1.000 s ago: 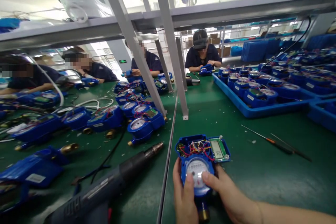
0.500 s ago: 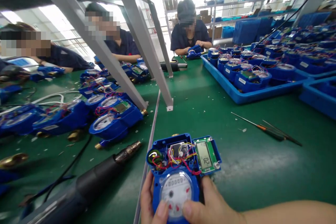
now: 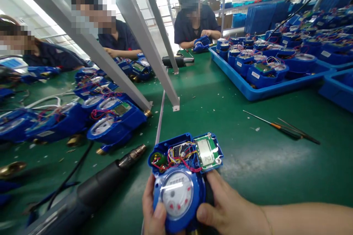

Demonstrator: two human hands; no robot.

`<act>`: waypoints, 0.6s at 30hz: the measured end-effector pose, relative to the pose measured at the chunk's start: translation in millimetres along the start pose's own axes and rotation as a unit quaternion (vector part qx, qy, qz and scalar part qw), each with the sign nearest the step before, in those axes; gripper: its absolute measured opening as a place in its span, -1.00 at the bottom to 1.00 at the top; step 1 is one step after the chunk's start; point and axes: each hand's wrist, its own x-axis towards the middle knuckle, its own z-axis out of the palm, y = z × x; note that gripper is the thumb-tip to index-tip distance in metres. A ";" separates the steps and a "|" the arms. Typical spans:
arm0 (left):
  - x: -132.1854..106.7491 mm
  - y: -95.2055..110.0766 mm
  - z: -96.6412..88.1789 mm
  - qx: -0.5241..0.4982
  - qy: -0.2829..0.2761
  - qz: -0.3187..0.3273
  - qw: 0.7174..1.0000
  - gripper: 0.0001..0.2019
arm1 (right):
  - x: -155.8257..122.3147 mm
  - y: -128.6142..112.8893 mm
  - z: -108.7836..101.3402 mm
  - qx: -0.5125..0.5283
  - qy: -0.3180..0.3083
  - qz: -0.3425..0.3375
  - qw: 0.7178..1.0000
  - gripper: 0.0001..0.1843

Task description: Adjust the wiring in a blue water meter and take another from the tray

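I hold a blue water meter (image 3: 179, 187) in both hands, lifted a little off the green bench. Its round dial faces me. Behind the dial the open housing shows red, yellow and white wires and a green circuit board with a small display (image 3: 206, 152). My left hand (image 3: 151, 211) wraps the meter's left side, thumb on the dial rim. My right hand (image 3: 228, 209) grips its right side, thumb by the lower edge of the dial.
A black heat gun (image 3: 91, 194) lies to the left, nozzle toward the meter. Several open blue meters (image 3: 110, 125) crowd the left. Thin screwdrivers (image 3: 281, 126) lie to the right. Blue trays (image 3: 248, 91) of meters stand behind. Grey frame legs (image 3: 171, 99) stand ahead. Other people work across the bench.
The meter has come nearer to me and tilted up, dial toward the camera. My thumbs have slid from the dial face to its lower edge. My view has dropped lower.
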 end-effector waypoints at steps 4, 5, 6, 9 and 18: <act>11.0 -6.0 -5.5 -0.023 -0.006 0.028 0.999 -0.41 | -7.6 6.4 -32.4 -0.190 0.034 -0.024 0.981 -0.35; 13.5 -7.0 -7.2 -0.029 -0.007 0.032 0.999 -0.43 | -9.6 9.8 -38.8 -0.240 0.033 -0.027 0.970 -0.42; 15.6 -7.7 -8.6 -0.033 -0.007 0.036 0.999 -0.46 | -11.5 13.0 -43.4 -0.279 0.024 -0.029 0.960 -0.48; 19.1 -8.8 -11.0 -0.043 -0.005 0.040 0.998 -0.51 | -15.7 15.2 -45.4 -0.343 -0.034 -0.025 0.938 -0.42; 18.7 -8.8 -7.4 -0.062 -0.022 0.048 0.997 -0.52 | -29.0 -8.1 -12.5 -0.283 -0.409 -0.189 0.847 -0.71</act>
